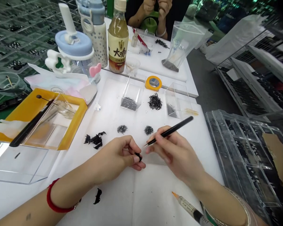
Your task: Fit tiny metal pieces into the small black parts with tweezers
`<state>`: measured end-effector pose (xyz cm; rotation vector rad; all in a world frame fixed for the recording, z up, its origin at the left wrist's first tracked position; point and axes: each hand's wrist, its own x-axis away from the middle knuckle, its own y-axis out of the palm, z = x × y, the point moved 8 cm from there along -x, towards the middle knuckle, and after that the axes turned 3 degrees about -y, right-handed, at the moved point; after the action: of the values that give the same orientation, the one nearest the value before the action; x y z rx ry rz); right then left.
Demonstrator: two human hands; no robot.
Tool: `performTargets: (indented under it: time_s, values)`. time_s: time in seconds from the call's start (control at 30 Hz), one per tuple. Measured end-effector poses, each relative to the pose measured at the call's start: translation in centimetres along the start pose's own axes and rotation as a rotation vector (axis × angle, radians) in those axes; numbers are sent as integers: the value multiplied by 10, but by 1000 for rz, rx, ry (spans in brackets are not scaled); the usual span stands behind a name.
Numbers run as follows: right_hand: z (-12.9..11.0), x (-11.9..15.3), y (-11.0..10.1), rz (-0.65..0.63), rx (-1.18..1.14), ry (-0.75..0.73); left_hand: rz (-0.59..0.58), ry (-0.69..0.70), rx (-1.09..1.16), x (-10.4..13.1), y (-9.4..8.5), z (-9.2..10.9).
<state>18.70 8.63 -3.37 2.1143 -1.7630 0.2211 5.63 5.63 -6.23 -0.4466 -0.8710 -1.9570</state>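
Observation:
Between the thumb and fingers of my left hand is pinched a small black curved part, mostly covered by the fingertips. My right hand grips black tweezers like a pen, their silvery tips just right of that part and apart from it. A pile of similar black parts lies left of my left hand, and a single black part lies nearer me. Two small heaps of tiny dark pieces, a left heap and a right heap, sit beyond my hands.
A syringe with an orange tip lies by my right forearm. Farther back are a clear box, a black pile, yellow tape and a bottle. A yellow frame stands left, clear trays right. Another person's hands are opposite.

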Motion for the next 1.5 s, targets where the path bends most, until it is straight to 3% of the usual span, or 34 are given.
performTargets:
  time_s: [0.13, 0.23, 0.47, 0.6, 0.77, 1.0, 1.5]
  values:
    - [-31, -3, -8, 107, 68, -113, -7, 25, -10, -1, 2, 0]
    - [-37, -12, 3, 90, 134, -111, -30, 40, -44, 0, 4, 0]
    - [-15, -41, 31, 81, 359, -87, -84, 9, -157, 4, 8, -2]
    - [-11, -38, 32, 87, 423, -126, -105, 1, -193, 3, 10, -5]
    - [-10, -31, 39, -49, 532, -223, -144, -20, -248, 7, 13, -9]
    - [-4, -33, 42, -103, 613, -214, -182, -33, -268, 8, 15, -10]
    - [-5, -38, 40, -52, 484, -155, -179, -56, -287, 8, 16, -10]
